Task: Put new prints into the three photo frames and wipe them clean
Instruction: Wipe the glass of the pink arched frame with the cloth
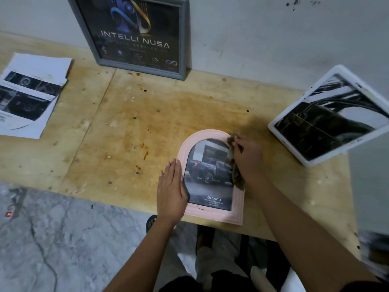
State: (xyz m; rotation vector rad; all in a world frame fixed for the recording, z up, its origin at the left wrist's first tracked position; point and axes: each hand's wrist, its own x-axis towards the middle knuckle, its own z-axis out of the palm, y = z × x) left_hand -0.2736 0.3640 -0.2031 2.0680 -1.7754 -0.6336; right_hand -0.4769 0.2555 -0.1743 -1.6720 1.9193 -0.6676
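The pink arched frame (212,178) lies flat on the plywood table (117,127), close to its near edge, and is being wiped. A brown cloth (235,165) is bunched under the right hand (248,159), whose fingers are closed on it, and it is pressed against the frame's right side, from the shoulder of the arch down along the right rim. The left hand (171,186) is laid flat and open on the frame's left rim, fingers together and gripping nothing — the frame is merely held steady by it.

A print is already seated in this frame: a dark pickup truck before a building, with a Toyota mark at the bottom. Its pale pink moulding looks matt and ridged; a few small dark specks can be seen on the lower rail.

Outward from there, 2 more frames are seen. A grey frame (134,32) is leaned upright against the wall at the back, with a dark poster inside. A white frame (328,114) is propped, tilted, at the right, with a black-and-white print in it. A stack of loose prints (31,95) is left at the far left of the table.

All 3 frames thus appear filled, so the task is judged to be in its late stage. Whether the other 2 are already wiped cannot be told.
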